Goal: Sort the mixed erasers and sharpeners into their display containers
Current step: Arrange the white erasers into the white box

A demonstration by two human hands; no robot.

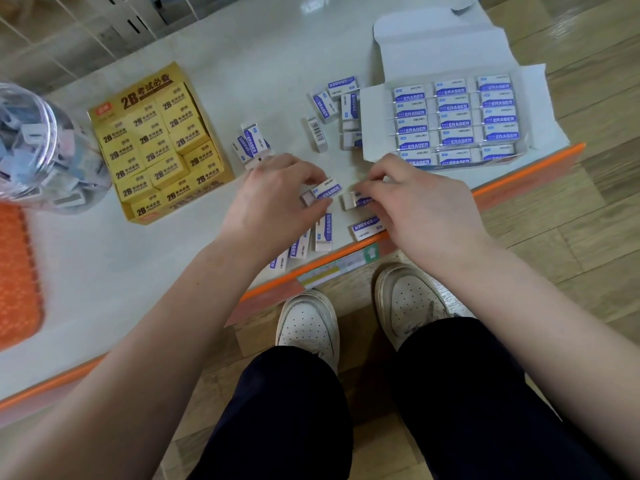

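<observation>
White, blue-banded erasers [323, 232] loose on the pale shelf [104, 271], scattered between the yellow 2B box [145, 95] and the white display box [440, 46], that box already packed in neat rows. Gathering step in hand, by the look of it.

Left hand [277, 199]: thumb and fingers pinching one eraser [327, 191]. Right hand [415, 209]: fingertips curled round a second eraser [358, 199] just beside the first.

Probably next: carrying both back and to the right, turning them label-up, laying them square onto the white box's rows. Some care called for near the orange shelf edge [519, 171], given the strays close to it. Sharpeners seemingly gathered in the clear jar [41, 140] at far left.
</observation>
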